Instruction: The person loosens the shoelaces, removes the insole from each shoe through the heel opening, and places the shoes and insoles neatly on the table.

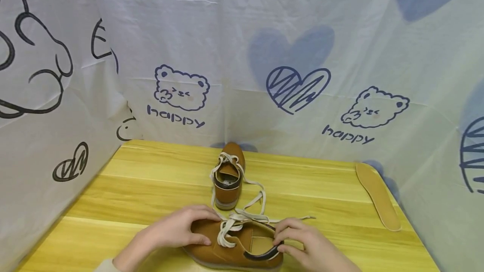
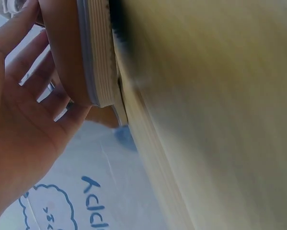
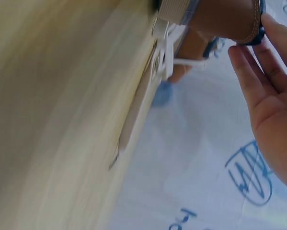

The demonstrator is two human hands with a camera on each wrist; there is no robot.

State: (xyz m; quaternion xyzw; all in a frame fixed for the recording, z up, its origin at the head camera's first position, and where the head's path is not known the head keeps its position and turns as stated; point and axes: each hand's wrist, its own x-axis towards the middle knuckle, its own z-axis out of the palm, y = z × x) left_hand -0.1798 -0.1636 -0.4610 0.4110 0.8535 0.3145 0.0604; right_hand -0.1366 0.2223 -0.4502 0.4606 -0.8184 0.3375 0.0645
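A brown lace-up shoe lies sideways at the table's front, toe to the left, its white laces loose over the tongue. My left hand grips its toe, thumb on the near side and fingers around the far side. At the other end, my right hand pinches the dark padded collar at the heel. The right wrist view shows fingertips and thumb on the heel's upper rim. In the left wrist view the toe sits against the fingers, its layered sole toward the table. A tan inner surface shows through the shoe's opening.
Just behind stands a second brown shoe, toe pointing away, with long white laces trailing right across the wooden table. A tan insole lies near the right edge. Printed white cloth encloses the back and sides.
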